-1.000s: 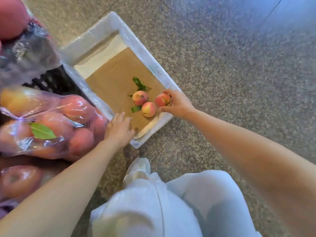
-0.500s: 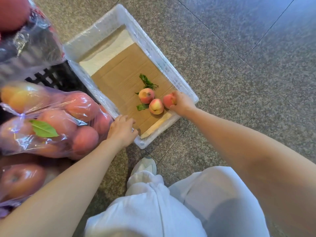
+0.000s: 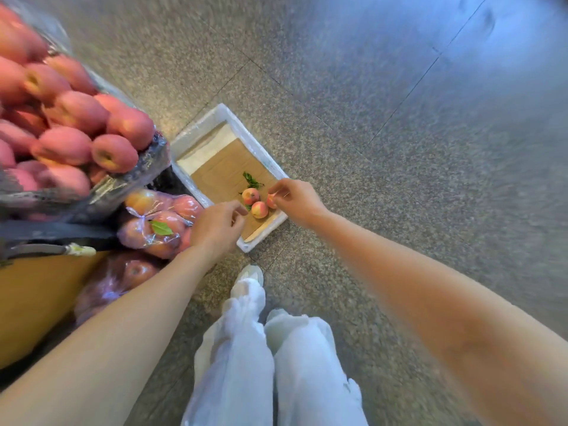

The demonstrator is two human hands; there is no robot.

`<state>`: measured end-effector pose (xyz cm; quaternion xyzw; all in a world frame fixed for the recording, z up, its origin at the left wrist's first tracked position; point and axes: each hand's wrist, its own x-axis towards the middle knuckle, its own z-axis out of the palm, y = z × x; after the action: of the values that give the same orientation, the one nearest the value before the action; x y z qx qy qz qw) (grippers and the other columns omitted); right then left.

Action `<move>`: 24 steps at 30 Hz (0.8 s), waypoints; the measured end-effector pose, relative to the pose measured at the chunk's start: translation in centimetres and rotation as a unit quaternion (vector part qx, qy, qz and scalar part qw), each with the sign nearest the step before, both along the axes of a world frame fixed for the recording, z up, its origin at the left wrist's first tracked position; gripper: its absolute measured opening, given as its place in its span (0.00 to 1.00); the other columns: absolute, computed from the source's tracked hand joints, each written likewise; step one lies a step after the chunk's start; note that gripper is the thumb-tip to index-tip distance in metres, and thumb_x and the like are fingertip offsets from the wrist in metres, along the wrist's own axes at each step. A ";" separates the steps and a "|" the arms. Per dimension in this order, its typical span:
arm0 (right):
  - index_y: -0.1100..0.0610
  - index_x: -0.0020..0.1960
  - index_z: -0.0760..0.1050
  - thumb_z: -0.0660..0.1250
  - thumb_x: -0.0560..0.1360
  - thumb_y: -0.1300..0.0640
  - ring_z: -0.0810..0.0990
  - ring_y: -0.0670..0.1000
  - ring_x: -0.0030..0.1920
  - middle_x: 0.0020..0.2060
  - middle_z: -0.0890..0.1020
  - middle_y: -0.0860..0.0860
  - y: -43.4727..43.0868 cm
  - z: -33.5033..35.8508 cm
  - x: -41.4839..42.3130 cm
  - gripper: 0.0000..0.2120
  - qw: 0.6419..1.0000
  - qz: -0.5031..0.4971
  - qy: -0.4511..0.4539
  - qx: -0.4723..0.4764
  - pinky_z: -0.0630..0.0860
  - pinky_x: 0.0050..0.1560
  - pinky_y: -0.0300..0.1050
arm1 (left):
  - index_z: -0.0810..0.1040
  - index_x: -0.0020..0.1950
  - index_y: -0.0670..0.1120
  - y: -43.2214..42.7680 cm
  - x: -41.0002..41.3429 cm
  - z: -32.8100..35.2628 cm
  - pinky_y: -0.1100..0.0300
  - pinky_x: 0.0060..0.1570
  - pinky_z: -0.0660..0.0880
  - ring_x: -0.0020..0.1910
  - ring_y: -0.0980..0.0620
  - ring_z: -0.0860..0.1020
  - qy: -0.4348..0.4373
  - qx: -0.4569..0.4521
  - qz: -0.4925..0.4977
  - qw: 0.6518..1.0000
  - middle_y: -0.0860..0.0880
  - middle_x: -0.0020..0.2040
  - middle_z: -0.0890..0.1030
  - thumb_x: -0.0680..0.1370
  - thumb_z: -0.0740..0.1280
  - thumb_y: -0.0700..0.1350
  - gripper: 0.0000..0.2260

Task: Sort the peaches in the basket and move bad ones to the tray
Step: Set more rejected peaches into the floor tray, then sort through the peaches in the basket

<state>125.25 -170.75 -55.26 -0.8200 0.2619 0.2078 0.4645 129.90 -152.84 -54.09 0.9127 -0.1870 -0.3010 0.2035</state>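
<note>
- In the tray (image 3: 261, 155), at 12 o'clock from my feet, the third peach (image 3: 270, 202) now lies beside two others.
- My right hand (image 3: 295, 199) has lifted above it, fingers bunched; I cannot tell whether they pinch it.
- My left hand (image 3: 218, 226) has left the rim, loosely curled, holding nothing.
- Floor (image 3: 399, 149) lies open at 3 o'clock; the basket (image 3: 150, 161) crowds 9.

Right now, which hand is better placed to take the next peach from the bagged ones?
Left. The left hand hovers beside the bagged peaches at the near edge of the tray, holding nothing. The right hand is across the tray, fingers at the rightmost peach, farther from them.
</note>
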 end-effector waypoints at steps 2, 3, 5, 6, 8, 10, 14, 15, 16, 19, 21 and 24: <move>0.57 0.58 0.77 0.63 0.79 0.61 0.78 0.40 0.37 0.42 0.79 0.44 1.0 6.3 -0.4 0.10 1.000 0.012 -0.017 0.004 0.71 0.30 0.28 | 0.80 0.55 0.50 0.8 -0.6 6.2 0.52 0.46 0.76 0.48 0.49 0.78 -0.019 -0.018 0.013 1.000 0.50 0.51 0.82 0.79 0.60 0.45 0.11; 0.57 0.58 0.77 0.63 0.79 0.61 0.79 0.42 0.37 0.44 0.79 0.45 1.6 9.5 -0.6 0.10 0.999 0.020 -0.025 0.002 0.73 0.31 0.30 | 0.80 0.55 0.50 1.3 -1.0 9.3 0.52 0.46 0.76 0.47 0.49 0.78 -0.028 -0.026 0.022 0.999 0.51 0.50 0.82 0.78 0.60 0.44 0.10; 0.54 0.56 0.78 0.63 0.78 0.60 0.81 0.47 0.40 0.47 0.81 0.48 2.9 15.5 -0.6 0.09 0.998 0.036 -0.046 0.004 0.79 0.34 0.38 | 0.80 0.54 0.50 2.7 -1.5 15.5 0.51 0.47 0.76 0.47 0.48 0.79 -0.055 -0.044 0.036 0.997 0.50 0.49 0.83 0.78 0.61 0.44 0.10; 0.53 0.55 0.79 0.63 0.78 0.59 0.82 0.48 0.42 0.48 0.81 0.48 3.6 18.5 -0.5 0.09 0.997 0.046 -0.062 0.002 0.80 0.37 0.39 | 0.81 0.54 0.50 3.4 -1.8 18.5 0.50 0.48 0.76 0.47 0.47 0.79 -0.071 -0.056 0.043 0.995 0.50 0.48 0.83 0.77 0.61 0.44 0.10; 0.52 0.54 0.79 0.64 0.77 0.59 0.81 0.47 0.45 0.46 0.82 0.47 5.1 24.3 -0.3 0.08 0.992 0.066 -0.106 -0.005 0.79 0.44 0.40 | 0.80 0.53 0.50 4.9 -2.4 24.3 0.51 0.47 0.75 0.46 0.47 0.79 -0.109 -0.078 0.055 0.989 0.50 0.47 0.83 0.77 0.62 0.42 0.10; 0.52 0.52 0.80 0.65 0.76 0.59 0.82 0.47 0.43 0.42 0.82 0.46 6.8 29.9 0.1 0.07 0.984 0.081 -0.156 -0.001 0.80 0.49 0.46 | 0.80 0.53 0.50 6.5 -3.1 29.5 0.53 0.45 0.75 0.45 0.47 0.80 -0.164 -0.106 0.057 0.979 0.50 0.46 0.82 0.76 0.63 0.41 0.09; 0.56 0.51 0.81 0.64 0.76 0.62 0.82 0.53 0.42 0.39 0.82 0.47 11.0 39.2 1.3 0.08 0.960 0.135 -0.243 0.008 0.78 0.51 0.51 | 0.79 0.53 0.47 10.5 -4.1 37.9 0.52 0.42 0.75 0.47 0.45 0.78 -0.309 -0.133 0.053 0.940 0.48 0.48 0.80 0.75 0.66 0.41 0.08; 0.56 0.51 0.81 0.64 0.76 0.61 0.82 0.53 0.42 0.40 0.82 0.47 12.1 41.0 1.6 0.08 0.952 0.148 -0.269 0.009 0.78 0.50 0.51 | 0.79 0.53 0.46 11.7 -4.3 39.6 0.52 0.41 0.75 0.47 0.45 0.77 -0.348 -0.137 0.054 0.926 0.47 0.48 0.79 0.75 0.64 0.43 0.08; 0.56 0.52 0.80 0.64 0.76 0.60 0.82 0.52 0.42 0.41 0.82 0.47 13.4 42.6 1.9 0.08 0.943 0.163 -0.292 0.007 0.78 0.48 0.50 | 0.78 0.53 0.45 12.9 -4.5 41.1 0.52 0.42 0.74 0.48 0.45 0.76 -0.383 -0.137 0.056 0.912 0.45 0.49 0.78 0.75 0.62 0.45 0.10; 0.57 0.58 0.78 0.65 0.77 0.59 0.78 0.48 0.46 0.49 0.80 0.49 17.6 45.9 2.7 0.11 0.913 0.217 -0.346 -0.008 0.75 0.49 0.44 | 0.76 0.57 0.44 17.4 -4.7 44.0 0.49 0.50 0.70 0.53 0.42 0.73 -0.451 -0.084 0.074 0.885 0.44 0.53 0.75 0.73 0.60 0.46 0.15; 0.57 0.63 0.75 0.65 0.76 0.56 0.77 0.52 0.52 0.55 0.79 0.54 20.7 46.7 3.2 0.15 0.883 0.274 -0.380 -0.022 0.74 0.52 0.47 | 0.74 0.63 0.46 21.0 -4.6 44.5 0.47 0.58 0.67 0.61 0.40 0.71 -0.460 -0.014 0.112 0.881 0.43 0.60 0.73 0.72 0.62 0.46 0.19; 0.57 0.68 0.72 0.64 0.75 0.52 0.73 0.57 0.65 0.66 0.74 0.57 25.1 46.9 4.3 0.23 0.842 0.378 -0.379 -0.063 0.69 0.64 0.51 | 0.67 0.72 0.46 26.2 -4.9 44.4 0.44 0.68 0.63 0.71 0.40 0.64 -0.419 0.086 0.155 0.891 0.42 0.71 0.68 0.74 0.67 0.47 0.26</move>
<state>129.52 -145.63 -8.37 -0.8979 -0.2523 0.0229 0.3600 125.03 -126.62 -9.71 0.9854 -0.0843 0.1296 0.0713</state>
